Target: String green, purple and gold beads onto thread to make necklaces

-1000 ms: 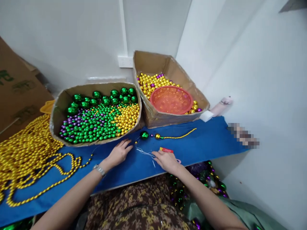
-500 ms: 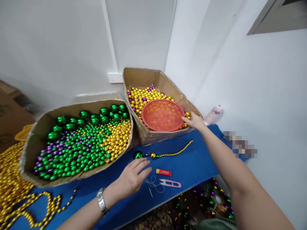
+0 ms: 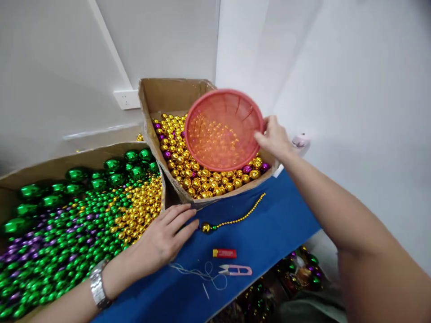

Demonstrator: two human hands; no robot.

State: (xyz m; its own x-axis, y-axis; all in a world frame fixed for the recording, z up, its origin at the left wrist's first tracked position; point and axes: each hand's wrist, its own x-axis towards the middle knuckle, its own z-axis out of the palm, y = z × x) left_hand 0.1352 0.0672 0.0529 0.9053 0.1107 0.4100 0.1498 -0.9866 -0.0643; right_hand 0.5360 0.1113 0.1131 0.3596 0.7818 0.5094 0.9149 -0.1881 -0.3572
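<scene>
My right hand (image 3: 274, 137) grips the rim of a red plastic basket (image 3: 222, 130) and holds it tilted above a cardboard box (image 3: 151, 96) filled with gold and a few purple beads (image 3: 205, 175). My left hand (image 3: 161, 237) lies flat on the blue cloth (image 3: 276, 224), fingers stretched out, next to a bead string (image 3: 235, 220) with a large gold bead at its end. A wristwatch (image 3: 97, 287) sits on my left wrist. White thread (image 3: 202, 271), a red lighter (image 3: 224, 253) and small pink snips (image 3: 235, 269) lie on the cloth in front of me.
A second cardboard box (image 3: 84, 157) at the left holds green, purple and gold beads. White walls meet in a corner behind the boxes, with a socket (image 3: 126, 99) on the left wall. More beads (image 3: 296, 269) lie below the table's edge at the right.
My right hand went from the thread on the cloth to the red basket, took its rim and lifted it tilted out of the gold beads. My left hand slid right towards the bead string.
</scene>
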